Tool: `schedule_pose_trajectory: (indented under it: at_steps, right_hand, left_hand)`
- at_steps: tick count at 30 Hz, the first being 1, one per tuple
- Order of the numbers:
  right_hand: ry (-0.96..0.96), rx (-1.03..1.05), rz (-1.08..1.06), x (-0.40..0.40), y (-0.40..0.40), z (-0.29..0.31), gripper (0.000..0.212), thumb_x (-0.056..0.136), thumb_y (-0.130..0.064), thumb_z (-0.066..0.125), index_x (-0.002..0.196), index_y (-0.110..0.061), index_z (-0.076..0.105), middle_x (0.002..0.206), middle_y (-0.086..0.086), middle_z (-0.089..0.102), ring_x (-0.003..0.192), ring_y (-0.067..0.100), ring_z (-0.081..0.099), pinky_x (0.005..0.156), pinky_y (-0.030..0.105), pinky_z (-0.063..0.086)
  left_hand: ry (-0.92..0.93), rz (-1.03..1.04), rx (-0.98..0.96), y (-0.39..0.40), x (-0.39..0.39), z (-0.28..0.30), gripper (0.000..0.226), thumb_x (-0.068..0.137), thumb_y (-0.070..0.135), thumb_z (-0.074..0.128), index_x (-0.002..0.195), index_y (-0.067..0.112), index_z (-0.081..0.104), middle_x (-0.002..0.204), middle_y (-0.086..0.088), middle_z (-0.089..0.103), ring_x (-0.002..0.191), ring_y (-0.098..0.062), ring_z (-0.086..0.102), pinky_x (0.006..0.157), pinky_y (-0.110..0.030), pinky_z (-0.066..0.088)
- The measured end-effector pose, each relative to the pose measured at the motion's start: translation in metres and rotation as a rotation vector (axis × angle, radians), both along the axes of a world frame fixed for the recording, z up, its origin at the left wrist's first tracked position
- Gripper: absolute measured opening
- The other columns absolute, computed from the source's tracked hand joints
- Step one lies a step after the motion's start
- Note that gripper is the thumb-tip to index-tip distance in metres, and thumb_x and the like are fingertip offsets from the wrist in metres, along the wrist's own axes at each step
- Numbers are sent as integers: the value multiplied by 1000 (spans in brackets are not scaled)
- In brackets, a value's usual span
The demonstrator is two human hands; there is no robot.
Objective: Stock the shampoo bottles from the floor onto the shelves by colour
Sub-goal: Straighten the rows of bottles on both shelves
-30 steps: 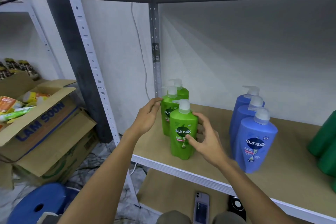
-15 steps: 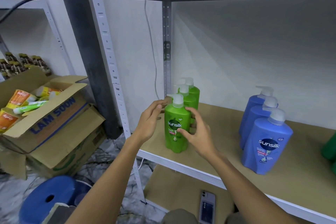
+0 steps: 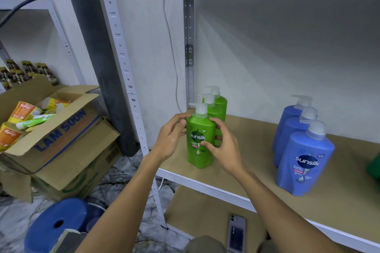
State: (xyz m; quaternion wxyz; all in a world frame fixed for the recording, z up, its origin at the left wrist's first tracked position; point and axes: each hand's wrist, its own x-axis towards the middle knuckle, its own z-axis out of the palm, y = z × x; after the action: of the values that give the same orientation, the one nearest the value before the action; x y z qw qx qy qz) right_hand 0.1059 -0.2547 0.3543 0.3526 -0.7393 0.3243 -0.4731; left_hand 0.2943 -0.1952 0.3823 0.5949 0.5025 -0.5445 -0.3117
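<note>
Nearest the viewer, below the right forearm, a phone (image 3: 236, 234) in a clear case lies on the lower shelf board (image 3: 197, 211); below the left forearm stands a blue plastic stool (image 3: 55, 226) on the marbled floor. Both hands meet at the front green Sunsilk shampoo bottle (image 3: 198, 146), which stands upright near the front left corner of the wooden shelf (image 3: 257, 181). The left hand (image 3: 170, 139) has its fingertips curled against the bottle's left shoulder; the right hand (image 3: 222, 148) wraps the bottle's right side, thumb pressed on the label, fingers curved round the back. The label reads "sunsilk" in white on a dark green disc, with a small pink band beneath (its lettering too small to read); the pump cap is white. Directly beyond the hands, two more green pump bottles (image 3: 216, 107) stand in file behind the held one, reaching back to the rear upright. Right of the right hand, well apart, a file of three blue Sunsilk bottles (image 3: 304, 160) carries the same wordmark on a navy disc. At the far right edge a dark green object (image 3: 374, 166) is cut off. Left of the left hand, on the floor, an open cardboard box (image 3: 61, 135) printed "LAM SOON" holds orange and yellow packets; behind it stand dark jars (image 3: 24, 72).
</note>
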Motion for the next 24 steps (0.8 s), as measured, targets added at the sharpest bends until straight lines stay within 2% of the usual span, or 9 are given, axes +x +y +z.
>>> schedule_pose_trajectory:
  at_steps: [10, 14, 17, 21, 24]
  right_hand:
    - [30, -1, 11, -1, -3, 1, 78, 76, -12, 86, 138, -40, 48, 130, -4, 62, 112, 18, 65, 93, 42, 57]
    - [26, 2, 16, -3, -5, 0, 78, 76, -13, 86, 138, -41, 48, 131, -5, 62, 112, 17, 65, 94, 41, 57]
    - [30, 2, 32, -3, -5, 1, 78, 77, -12, 86, 139, -40, 48, 130, -4, 63, 110, 15, 66, 94, 39, 57]
    - [25, 6, 50, -6, -2, 3, 76, 80, -6, 82, 140, -37, 48, 128, -5, 63, 110, 8, 65, 94, 30, 56]
    - [29, 27, 39, -9, -1, 3, 74, 84, -8, 79, 142, -41, 47, 125, -11, 63, 110, 7, 65, 94, 29, 56]
  left_hand:
    - [47, -31, 14, -1, -1, 2, 34, 97, 31, 50, 125, 16, 61, 123, -6, 66, 119, -22, 64, 97, -31, 53]
    - [44, -42, 16, 0, -3, 3, 33, 95, 28, 51, 125, 18, 61, 122, -2, 66, 117, -19, 64, 92, -27, 54]
    - [27, -36, 22, 0, -2, 3, 31, 94, 29, 51, 123, 23, 61, 122, -3, 65, 117, -20, 64, 94, -29, 54]
    - [-106, 34, 15, -1, 1, -2, 31, 95, 34, 52, 123, 32, 64, 123, -8, 63, 115, -21, 65, 99, -39, 54]
    - [-355, 188, -78, 1, -1, -4, 30, 99, 26, 52, 126, 26, 66, 123, 0, 59, 107, -12, 65, 93, -33, 55]
